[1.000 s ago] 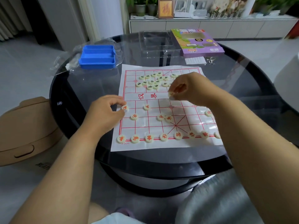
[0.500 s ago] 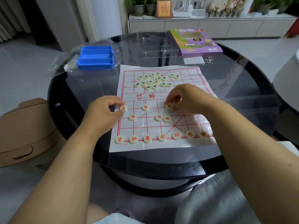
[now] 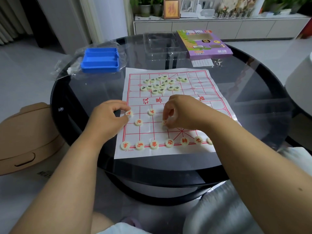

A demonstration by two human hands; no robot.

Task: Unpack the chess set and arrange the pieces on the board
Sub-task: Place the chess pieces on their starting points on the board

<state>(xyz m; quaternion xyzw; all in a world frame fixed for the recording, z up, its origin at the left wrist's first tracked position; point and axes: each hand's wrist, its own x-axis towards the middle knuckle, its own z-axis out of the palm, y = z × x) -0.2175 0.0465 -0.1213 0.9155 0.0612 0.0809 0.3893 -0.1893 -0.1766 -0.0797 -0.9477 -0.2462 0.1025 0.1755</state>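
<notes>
Nearest the person, along the near edge of the paper board (image 3: 168, 154), a row of red-lettered pieces (image 3: 169, 143) stands on the bottom line, running from the board's left corner toward the right. The board lies flat on the round glass table (image 3: 94, 92), its near edge close to the table's near rim.

A little further in, the left hand (image 3: 108, 119) has its grip closed around a red piece at the board's left edge (image 3: 129, 113), pinched between thumb and forefinger. The right hand (image 3: 182, 114) has its fingers curled down, the tips pinching another red piece (image 3: 164, 123) near the middle of the board; a second disc seems to lie touching it. Two more red pieces lie between the hands, apart from both.

Beyond the middle band, a loose cluster of black-lettered pieces (image 3: 160, 85) sits on the far half of the board, unsorted.

Toward the table's far left edge lies a blue tray (image 3: 100, 59) on a clear plastic bag (image 3: 67, 68). At the far edge stand a clear plastic insert (image 3: 162, 44) and the purple box (image 3: 204, 43), with a small paper slip (image 3: 202, 62) in front of the box.
</notes>
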